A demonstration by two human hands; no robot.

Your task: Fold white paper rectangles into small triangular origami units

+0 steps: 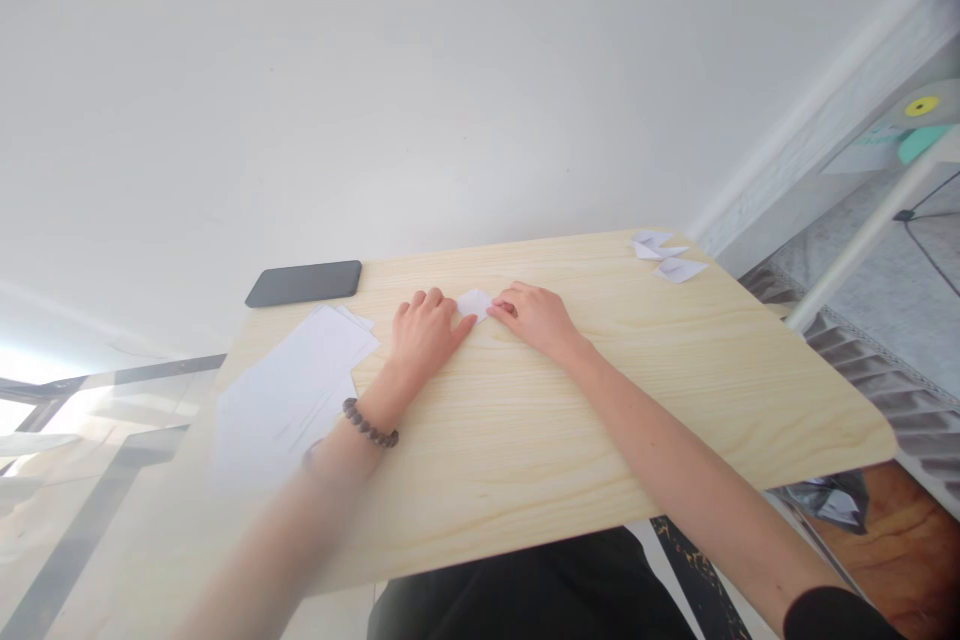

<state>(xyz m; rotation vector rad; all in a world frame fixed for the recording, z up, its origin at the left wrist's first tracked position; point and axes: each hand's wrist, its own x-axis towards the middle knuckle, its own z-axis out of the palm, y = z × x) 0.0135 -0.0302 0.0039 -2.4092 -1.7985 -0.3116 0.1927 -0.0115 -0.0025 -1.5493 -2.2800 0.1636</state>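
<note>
A small folded piece of white paper (473,304) lies on the wooden table between my two hands. My left hand (426,330), below which a beaded bracelet circles the wrist, holds the paper's left edge, with the thumb at its lower left; its other fingertips are partly hidden. At the right corner, my right hand (534,313) pinches the paper between thumb and curled fingers. Near the table's far right corner sit several folded white paper pieces (679,269) with pointed ends.
Left of my left hand, white paper sheets (289,390) are spread, partly under the forearm. A dark phone (304,284) lies at the far left edge of the table (510,450). Behind it rises a white wall (450,100). A pale pole (870,230) stands beyond the right edge.
</note>
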